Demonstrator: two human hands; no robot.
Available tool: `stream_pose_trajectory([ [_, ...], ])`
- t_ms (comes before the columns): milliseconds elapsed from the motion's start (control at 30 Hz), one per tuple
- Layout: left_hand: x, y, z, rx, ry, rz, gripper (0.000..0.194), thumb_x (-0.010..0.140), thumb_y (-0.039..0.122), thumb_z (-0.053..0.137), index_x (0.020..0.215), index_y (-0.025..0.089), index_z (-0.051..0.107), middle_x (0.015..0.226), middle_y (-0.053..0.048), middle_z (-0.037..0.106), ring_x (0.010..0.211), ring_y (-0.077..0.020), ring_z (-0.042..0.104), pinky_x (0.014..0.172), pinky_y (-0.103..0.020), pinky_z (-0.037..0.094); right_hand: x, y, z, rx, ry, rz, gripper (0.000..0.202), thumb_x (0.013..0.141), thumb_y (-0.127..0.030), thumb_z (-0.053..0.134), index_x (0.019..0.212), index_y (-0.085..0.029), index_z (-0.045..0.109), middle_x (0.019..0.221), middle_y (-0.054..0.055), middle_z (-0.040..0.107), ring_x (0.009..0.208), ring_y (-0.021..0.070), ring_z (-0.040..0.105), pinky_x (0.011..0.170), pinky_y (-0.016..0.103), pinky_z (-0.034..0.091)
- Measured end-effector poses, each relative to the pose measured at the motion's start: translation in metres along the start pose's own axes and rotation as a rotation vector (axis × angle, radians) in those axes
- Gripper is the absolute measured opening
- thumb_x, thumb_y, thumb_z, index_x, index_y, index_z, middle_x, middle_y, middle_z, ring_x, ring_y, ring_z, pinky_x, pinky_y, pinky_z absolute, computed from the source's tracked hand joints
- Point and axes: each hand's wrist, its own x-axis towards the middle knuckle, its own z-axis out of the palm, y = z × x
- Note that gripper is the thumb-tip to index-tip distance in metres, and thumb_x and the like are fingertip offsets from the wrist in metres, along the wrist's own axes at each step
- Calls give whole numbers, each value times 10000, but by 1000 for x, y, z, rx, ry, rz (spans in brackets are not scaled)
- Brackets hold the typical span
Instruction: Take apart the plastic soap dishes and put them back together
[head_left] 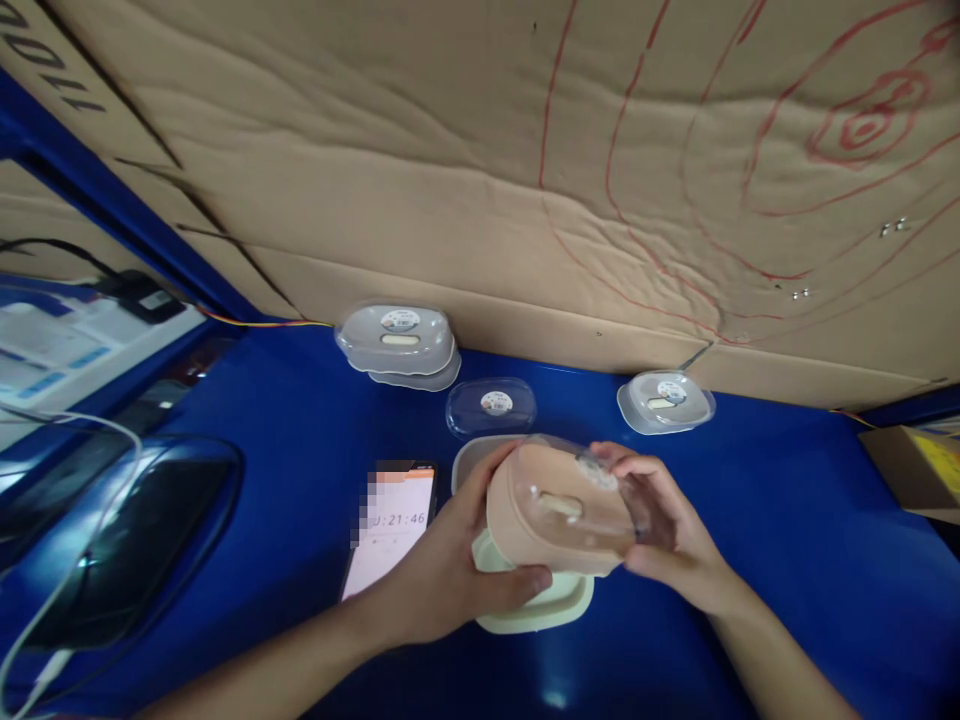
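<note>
A peach oval plastic food container (514,535) is held tilted in the middle of the view. My left hand (457,560) is closed around its left side, thumb along the near edge. Over the container's top is a clear lid (611,515) with a round label, and my right hand (671,530) grips its right end. Whether the lid is fully seated cannot be told. Beneath my hands a pale green container (536,612) rests on the table, partly hidden. Just behind the peach one shows the rim of a greyish-white container (480,450).
On the blue table (300,400), a loose clear lid (484,415) lies beyond my hands. Stacked lidded containers (397,345) stand back left, another lidded container (664,405) back right. A phone (397,520) showing a timer, a dark device (135,550) and cables are left. Cardboard (420,190) walls the back.
</note>
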Motion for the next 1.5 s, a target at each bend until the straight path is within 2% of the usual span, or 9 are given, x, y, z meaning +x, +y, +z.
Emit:
stream_pose_trajectory([
  [133,-1,4,-2,83,-21,5,965,916,327,822,1669,329,219,1716,-163,421,1531,-363,520,1228,-531,500,11,19,-17,11,252,7,571,963,-706,672,1398,-379,501,1641,121,519,1465,351,588,1209,613,480],
  [267,-2,2,2,115,-82,-52,1068,853,376,887,1687,331,222,1632,-145,537,1443,-356,607,1205,-532,521,20,35,-27,-487,497,-42,526,954,-559,764,1384,-331,564,1627,126,504,1538,355,490,1240,627,436],
  [467,-3,-2,8,28,-126,-114,1088,801,328,897,1683,301,260,1664,-155,494,1475,-359,570,1216,-547,497,24,50,-17,-991,344,-91,489,1064,-459,602,1539,-349,564,1690,131,426,1564,412,405,1223,727,369],
  [633,-4,-3,8,57,-130,-125,1100,795,316,896,1694,303,261,1664,-171,498,1480,-376,569,1210,-572,496,34,56,-13,-896,382,-73,468,1086,-409,524,1545,-359,603,1503,138,509,1303,340,602,1148,645,489],
  [800,-6,-3,8,61,-125,-103,1089,813,335,903,1691,329,259,1691,-154,478,1507,-374,547,1232,-579,481,25,29,-11,-794,384,-89,417,1105,-442,515,1494,-321,603,1384,126,568,1220,279,658,1128,534,554],
  [867,-6,-2,6,66,-106,-97,1087,835,349,900,1696,344,237,1699,-143,473,1506,-363,554,1232,-560,490,12,12,-8,-659,203,-122,438,1105,-516,518,1497,-334,586,1457,125,588,1362,299,609,1177,524,521],
  [1000,-5,-2,1,94,-92,-60,1066,875,383,888,1701,360,217,1718,-133,459,1539,-353,523,1240,-540,493,-6,-8,4,-499,-213,-142,957,936,-722,714,1704,-341,287,1722,148,407,1588,360,423,1259,537,444],
  [1300,-12,-1,5,140,-168,11,1144,892,324,829,1746,350,69,1692,-147,483,1471,-382,580,1133,-490,582,-5,-30,-21,-257,-199,-4,827,910,-726,745,1583,-337,461,1588,128,577,1452,350,597,1160,487,542],
  [1500,-9,-4,10,86,-178,-119,639,973,261,680,1564,340,451,1314,-59,713,1143,-241,710,1035,-415,584,-7,-27,-53,-435,-52,-14,652,948,-539,792,1507,-356,513,1606,111,541,1532,350,512,1228,504,478],
])
